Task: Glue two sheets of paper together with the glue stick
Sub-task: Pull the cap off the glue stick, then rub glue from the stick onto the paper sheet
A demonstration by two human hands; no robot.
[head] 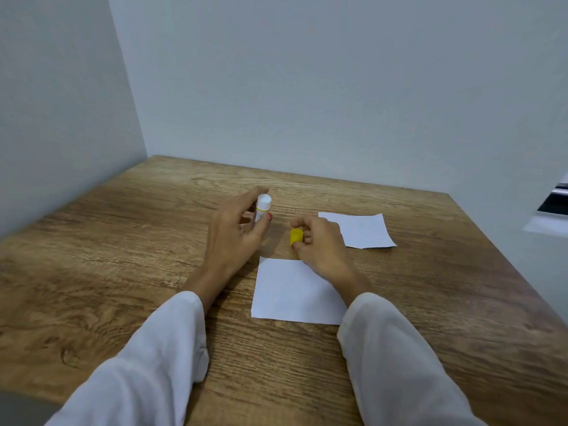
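My left hand holds a white glue stick with a yellow band, its white end pointing up and away from me. The fingers of my right hand pinch the yellow cap, which is off the stick, just above the table. One white sheet of paper lies flat below my right hand, partly covered by my wrist and sleeve. A second white sheet lies farther back to the right of my right hand, apart from the first sheet.
The wooden table stands in a corner between two pale walls, at the left and at the back. Its right edge runs diagonally at the far right, with a dark object beyond it. White sleeves cover both my forearms.
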